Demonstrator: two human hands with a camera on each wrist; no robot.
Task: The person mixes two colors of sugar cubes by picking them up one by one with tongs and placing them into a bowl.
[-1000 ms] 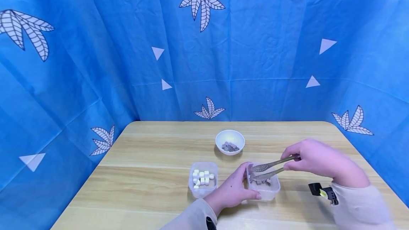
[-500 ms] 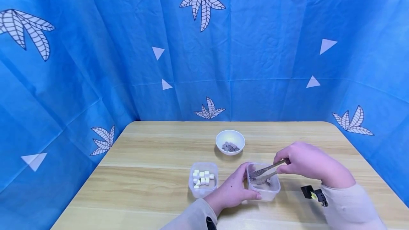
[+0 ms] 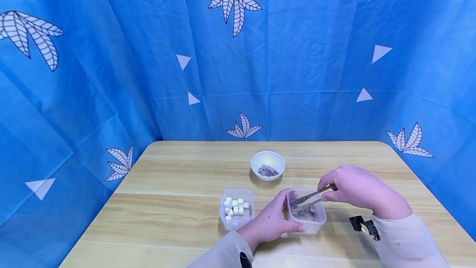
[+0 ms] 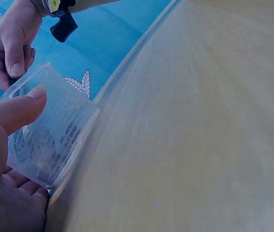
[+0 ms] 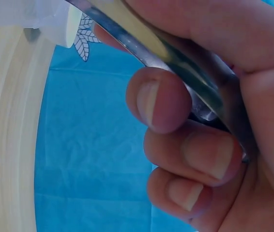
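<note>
My left hand [image 3: 269, 220] grips a clear plastic container [image 3: 311, 227] from its left side. In the left wrist view the thumb [image 4: 23, 108] presses one wall of the container [image 4: 54, 128], and the other fingers lie at its opposite side. Small grey-brown chunks [image 3: 308, 211] lie inside. My right hand [image 3: 358, 191] holds metal tongs [image 3: 312, 195] over the container's right rim, their tips down among the chunks. Whether a chunk sits between the tips is too small to tell. In the right wrist view, fingers [image 5: 159, 99] curl round the tongs [image 5: 190, 72].
Left of my left hand stands another clear container [image 3: 226, 224] with several white cubes [image 3: 236, 207]. Behind both is a white bowl [image 3: 268, 158] holding similar grey-brown chunks [image 3: 268, 171]. All stand on a wooden table [image 3: 178, 202] backed by a blue curtain [image 3: 297, 53].
My right hand has moved left and the tongs have gone lower into the container, their arms closer together. During the last half second it barely moves. My left hand keeps its place.
</note>
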